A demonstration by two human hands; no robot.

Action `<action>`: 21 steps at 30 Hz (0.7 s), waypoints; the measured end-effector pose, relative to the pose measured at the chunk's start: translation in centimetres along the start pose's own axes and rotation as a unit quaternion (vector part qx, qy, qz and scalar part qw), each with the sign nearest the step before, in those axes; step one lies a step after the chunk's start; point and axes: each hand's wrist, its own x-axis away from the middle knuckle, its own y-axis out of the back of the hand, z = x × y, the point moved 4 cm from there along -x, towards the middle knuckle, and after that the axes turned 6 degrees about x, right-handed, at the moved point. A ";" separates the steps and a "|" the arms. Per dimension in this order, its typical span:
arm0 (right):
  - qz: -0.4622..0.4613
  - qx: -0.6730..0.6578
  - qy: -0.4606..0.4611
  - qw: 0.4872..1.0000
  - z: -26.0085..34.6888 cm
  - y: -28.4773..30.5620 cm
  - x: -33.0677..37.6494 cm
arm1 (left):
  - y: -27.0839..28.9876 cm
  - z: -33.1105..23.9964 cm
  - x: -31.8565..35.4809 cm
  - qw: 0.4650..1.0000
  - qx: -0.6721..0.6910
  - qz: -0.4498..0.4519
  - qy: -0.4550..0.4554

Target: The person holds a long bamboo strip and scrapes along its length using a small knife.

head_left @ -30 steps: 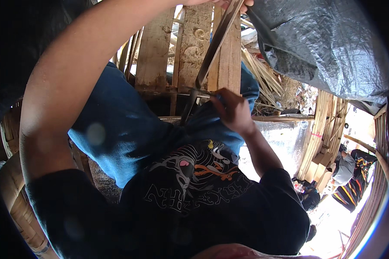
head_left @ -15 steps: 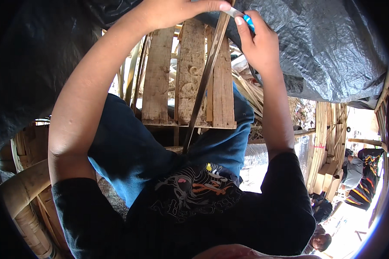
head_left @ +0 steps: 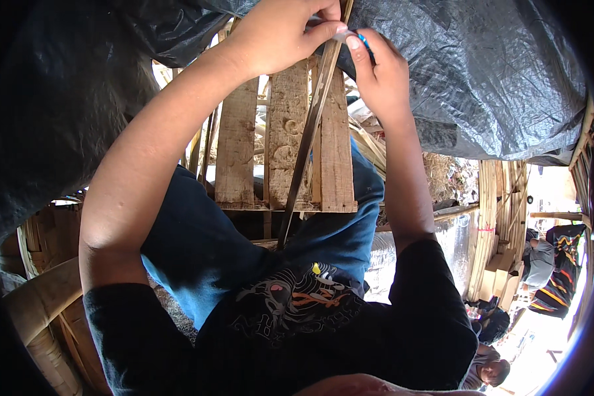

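A small knife (head_left: pixel 346 34) with a pale blade and a blue handle lies across a long, narrow strip of wood or bamboo (head_left: pixel 308 135). My right hand (head_left: pixel 381 79) is closed round the blue handle, thumb along its near side. My left hand (head_left: pixel 280 36) is closed at the blade's other end, its thumb pressed on the blade and its fingers curled beside the strip. The strip slants from between my legs up over a slatted wooden board (head_left: pixel 287 145), and its far end leaves the top of the picture. Its dark lower end rests near my lap.
Black plastic sheeting (head_left: pixel 482 79) hangs at both sides. A bamboo pole (head_left: pixel 43 300) is at the lower left. Bundled strips (head_left: pixel 492 224) stand at the right, beyond a pole near my right arm. Two other people (head_left: pixel 488 369) are at the far right.
The whole view has shifted, so the board, strip and hands sit lower. More of my left hand's curled fingers shows. Both hands keep their hold on the knife, with little movement along the strip.
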 end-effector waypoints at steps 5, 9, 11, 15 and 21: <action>-0.037 -0.033 0.019 0.999 -1.0 -1.5 -0.5 | 0.1 0.7 -0.4 0.995 -0.065 -0.039 -0.068; -0.045 -0.099 -0.041 0.993 -1.2 -2.5 1.0 | -0.6 -0.7 -0.8 0.993 -0.089 0.023 -0.076; -0.059 -0.128 -0.055 0.989 -1.5 -3.2 0.9 | -0.6 -0.9 -0.9 0.983 -0.157 -0.018 -0.090; -0.076 -0.168 -0.047 0.982 -1.7 -3.5 -0.9 | 0.1 -0.8 -2.0 0.988 -0.141 -0.017 -0.065; -0.078 -0.219 -0.098 0.968 -0.8 -4.3 0.5 | -0.1 0.6 -1.8 0.994 -0.102 0.028 -0.001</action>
